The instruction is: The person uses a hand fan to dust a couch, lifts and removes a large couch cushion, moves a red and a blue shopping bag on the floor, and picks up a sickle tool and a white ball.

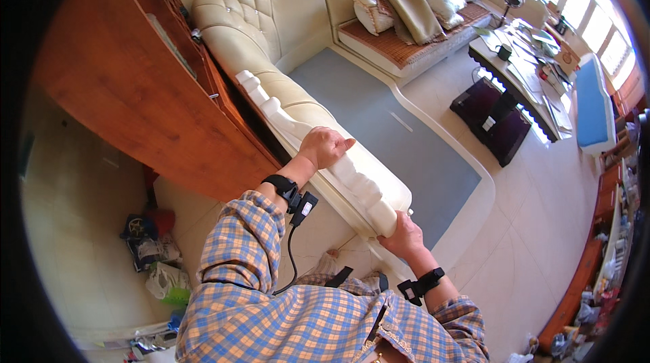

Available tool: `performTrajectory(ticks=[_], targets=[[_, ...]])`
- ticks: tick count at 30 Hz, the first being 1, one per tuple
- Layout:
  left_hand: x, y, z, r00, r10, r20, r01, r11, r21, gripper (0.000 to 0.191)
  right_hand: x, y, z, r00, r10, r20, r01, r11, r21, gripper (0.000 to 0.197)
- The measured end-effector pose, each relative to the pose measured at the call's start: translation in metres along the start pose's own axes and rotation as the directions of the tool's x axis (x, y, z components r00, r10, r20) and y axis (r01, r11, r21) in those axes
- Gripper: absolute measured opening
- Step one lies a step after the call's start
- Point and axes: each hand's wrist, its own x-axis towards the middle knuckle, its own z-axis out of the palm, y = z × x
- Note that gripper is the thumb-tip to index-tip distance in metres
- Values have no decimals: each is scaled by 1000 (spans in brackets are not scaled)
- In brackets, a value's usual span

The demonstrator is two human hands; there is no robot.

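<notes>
A cream upholstered sofa (289, 101) with a carved armrest rail (353, 177) stands right in front of me. On the top of that rail, about midway along, my left hand (326, 147) is closed over the edge with its thumb showing. My right hand (403, 236) grips the rounded near end of the same rail. Its fingers are partly hidden behind the rail. Inside the frame, the seat base (376, 109) is a flat grey-blue panel with no cushion on it. Black bands with small devices sit on both wrists.
A wooden cabinet or panel (152, 109) stands close along the sofa's left side. Farther off are a seat with a woven mat (406, 45) and pillows, a table with papers (523, 66), and a blue-topped stool (594, 104). Bags (165, 281) lie on the tiled floor at left.
</notes>
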Motion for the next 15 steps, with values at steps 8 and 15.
performTrajectory(ticks=[8, 15], targets=[[-6, 11, 3, 994, -77, -74, 89, 981, 174, 37, -7, 10, 3, 999, -26, -26, 26, 999, 18, 61], [1, 19, 1, 963, -271, 3, 264, 941, 212, 38, -3, 10, 2, 999, -34, -40, 32, 999, -36, 63]])
